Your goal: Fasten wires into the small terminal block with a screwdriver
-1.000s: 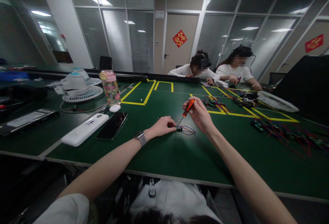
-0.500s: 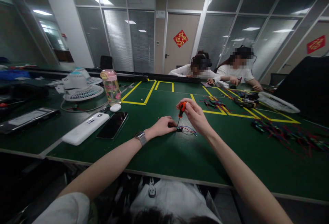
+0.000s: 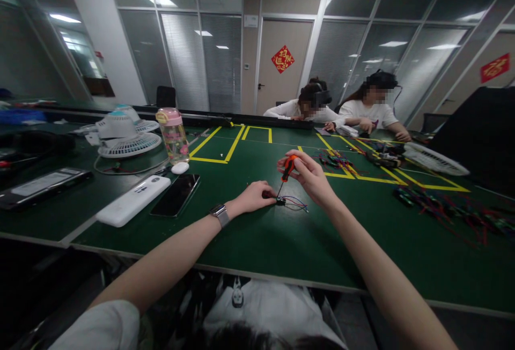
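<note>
My right hand (image 3: 309, 177) is closed round a small screwdriver (image 3: 286, 170) with an orange and black handle, its tip pointing down onto a small black connector (image 3: 280, 201) on the green table (image 3: 257, 232). Red and blue wires (image 3: 296, 203) trail right from the connector. My left hand (image 3: 253, 196), a watch on its wrist, pinches the connector's left end and holds it against the table.
At left lie a black phone (image 3: 177, 194), a white power bank (image 3: 133, 200), a white mouse-like case (image 3: 179, 168), a pink-capped bottle (image 3: 173, 135) and small white fans (image 3: 123, 135). Bundles of coloured wires (image 3: 442, 208) lie at right. Two people sit at the far side.
The screwdriver handle has turned and shifted slightly in my right fingers, from tilted right to nearly upright over the connector. My left hand has stayed put.
</note>
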Demonstrator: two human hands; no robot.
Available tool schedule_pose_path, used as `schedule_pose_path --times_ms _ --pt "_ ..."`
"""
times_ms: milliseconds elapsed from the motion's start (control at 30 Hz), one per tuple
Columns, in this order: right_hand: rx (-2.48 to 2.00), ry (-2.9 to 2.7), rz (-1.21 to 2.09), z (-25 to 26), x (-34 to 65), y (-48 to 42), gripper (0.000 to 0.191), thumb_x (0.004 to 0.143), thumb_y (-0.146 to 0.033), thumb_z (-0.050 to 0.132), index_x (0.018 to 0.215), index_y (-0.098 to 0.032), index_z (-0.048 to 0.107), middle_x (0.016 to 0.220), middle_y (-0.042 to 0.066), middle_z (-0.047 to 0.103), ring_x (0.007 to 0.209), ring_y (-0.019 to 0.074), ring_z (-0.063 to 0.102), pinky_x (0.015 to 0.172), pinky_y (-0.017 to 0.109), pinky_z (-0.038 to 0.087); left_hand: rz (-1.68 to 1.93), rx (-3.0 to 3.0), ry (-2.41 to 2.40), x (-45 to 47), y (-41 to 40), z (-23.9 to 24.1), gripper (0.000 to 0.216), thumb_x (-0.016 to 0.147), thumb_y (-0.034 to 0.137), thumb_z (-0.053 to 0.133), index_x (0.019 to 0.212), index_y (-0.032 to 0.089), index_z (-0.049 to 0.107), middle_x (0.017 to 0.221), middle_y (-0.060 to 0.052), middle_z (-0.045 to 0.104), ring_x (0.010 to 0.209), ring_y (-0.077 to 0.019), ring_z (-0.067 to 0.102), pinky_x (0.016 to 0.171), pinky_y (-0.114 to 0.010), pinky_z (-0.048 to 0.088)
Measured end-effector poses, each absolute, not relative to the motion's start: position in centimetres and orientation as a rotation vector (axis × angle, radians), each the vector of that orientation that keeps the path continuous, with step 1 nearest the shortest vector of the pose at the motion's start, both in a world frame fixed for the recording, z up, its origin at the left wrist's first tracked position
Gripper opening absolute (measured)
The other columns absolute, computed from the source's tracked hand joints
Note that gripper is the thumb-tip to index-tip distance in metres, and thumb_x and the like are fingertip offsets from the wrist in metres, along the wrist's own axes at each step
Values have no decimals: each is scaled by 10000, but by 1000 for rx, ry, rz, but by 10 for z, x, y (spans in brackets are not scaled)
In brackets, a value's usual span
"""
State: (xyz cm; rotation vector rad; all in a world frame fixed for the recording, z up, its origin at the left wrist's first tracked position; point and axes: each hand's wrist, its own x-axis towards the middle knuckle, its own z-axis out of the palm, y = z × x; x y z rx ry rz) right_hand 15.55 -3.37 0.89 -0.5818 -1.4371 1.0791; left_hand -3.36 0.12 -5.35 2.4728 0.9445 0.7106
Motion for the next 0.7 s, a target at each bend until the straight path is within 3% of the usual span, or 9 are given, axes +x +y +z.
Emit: schedule_pose_path --times_ms 300,500,700 --pt "-779 -1231 704 0 164 -22 222 781 -434 711 882 -237 684 771 -11 623 714 132 576 718 277 493 716 2476 921 -34 2 -54 184 849 332 687 932 177 741 929 -46 657 874 -186 618 793 -281 456" --pt "-669 -1318 862 -1 170 -22 301 820 -457 666 1060 -277 653 916 23 693 856 175 656 838 350 516 698 2463 931 -34 3 -55 176 850 328 689 937 183 741 943 -47 652 872 -182 608 790 -284 459" --pt "-659 -1339 886 0 167 -22 255 835 -478 646 976 -267 661 933 27 697 891 177 653 844 337 510 705 2469 925 -34 2 -53 164 847 308 692 930 176 742 927 -46 652 860 -181 608 777 -276 452"
